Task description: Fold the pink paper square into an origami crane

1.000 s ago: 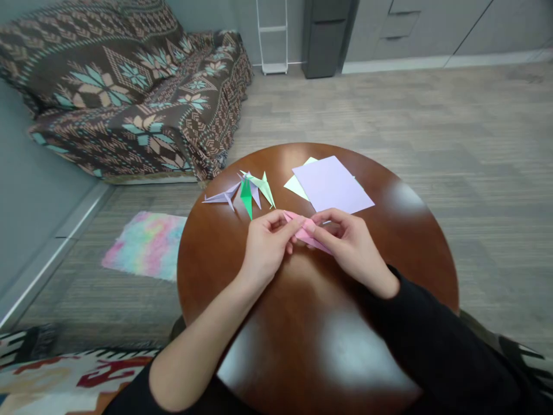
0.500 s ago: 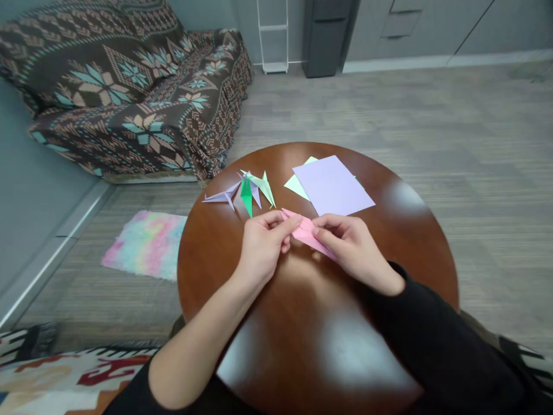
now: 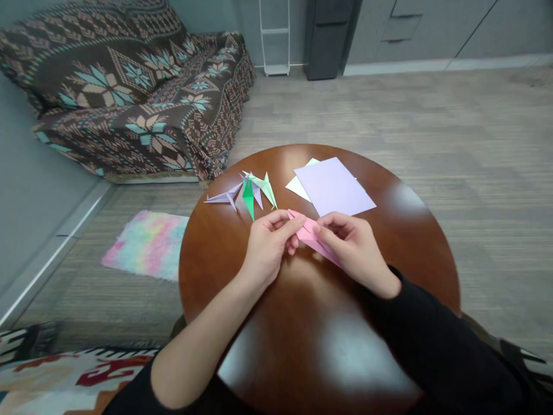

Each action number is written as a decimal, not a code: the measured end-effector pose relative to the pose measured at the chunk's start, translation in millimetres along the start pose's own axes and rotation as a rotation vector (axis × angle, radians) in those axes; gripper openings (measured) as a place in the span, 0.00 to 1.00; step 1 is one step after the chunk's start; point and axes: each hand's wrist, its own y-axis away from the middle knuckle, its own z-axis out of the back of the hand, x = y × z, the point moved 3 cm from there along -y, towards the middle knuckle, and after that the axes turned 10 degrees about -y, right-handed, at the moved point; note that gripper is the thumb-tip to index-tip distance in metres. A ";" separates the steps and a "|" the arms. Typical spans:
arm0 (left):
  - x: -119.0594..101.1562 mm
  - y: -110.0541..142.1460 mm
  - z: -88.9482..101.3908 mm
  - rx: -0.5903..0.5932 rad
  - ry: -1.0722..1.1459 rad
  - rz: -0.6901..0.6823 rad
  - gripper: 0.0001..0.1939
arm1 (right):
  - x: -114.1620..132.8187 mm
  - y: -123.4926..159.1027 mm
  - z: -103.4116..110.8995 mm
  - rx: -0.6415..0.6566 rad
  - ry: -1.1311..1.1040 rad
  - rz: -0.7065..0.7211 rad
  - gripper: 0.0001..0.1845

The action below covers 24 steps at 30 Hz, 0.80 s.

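A narrow, folded piece of pink origami paper (image 3: 318,244) is held between my two hands above the round table. My left hand (image 3: 273,237) pinches its upper left end between thumb and fingers. Further along the same piece, my right hand (image 3: 348,239) grips it with thumb and forefinger, hiding part of its right side. Just beyond my left hand lie several folded paper cranes: a green one (image 3: 247,197), a pale green one (image 3: 266,189) and purple ones (image 3: 224,197). Past my right hand, a flat purple sheet (image 3: 336,185) partly covers a pale green sheet (image 3: 299,188).
The brown wooden table (image 3: 410,253) has a glossy, rounded edge. Beyond it on the left stands a sofa (image 3: 142,115) under a patterned cover. A fluffy pastel mat (image 3: 147,243) lies on the floor, and a white rack (image 3: 275,52) is against the far wall.
Both hands have shifted slightly to the right with the pink paper. My left hand has come a little nearer to my right. The cranes and sheets lie as before.
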 end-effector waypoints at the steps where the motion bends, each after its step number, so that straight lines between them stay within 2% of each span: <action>1: -0.1 -0.2 0.2 0.002 0.022 0.014 0.13 | -0.5 0.3 0.2 -0.010 0.004 0.011 0.11; 10: -2.4 0.5 -2.0 -0.026 0.203 0.021 0.11 | -0.4 1.5 -2.2 0.008 0.021 0.053 0.09; 18: -1.3 -1.9 1.8 -0.106 0.236 0.000 0.07 | 3.6 3.7 -4.2 0.046 0.074 0.051 0.09; 21: -3.2 -2.0 3.5 -0.114 0.254 -0.036 0.09 | 2.1 2.6 -3.8 0.025 0.098 0.074 0.09; 24: -1.9 -0.3 0.2 -0.061 0.162 -0.022 0.13 | 0.9 1.7 -2.4 -0.005 0.127 0.112 0.08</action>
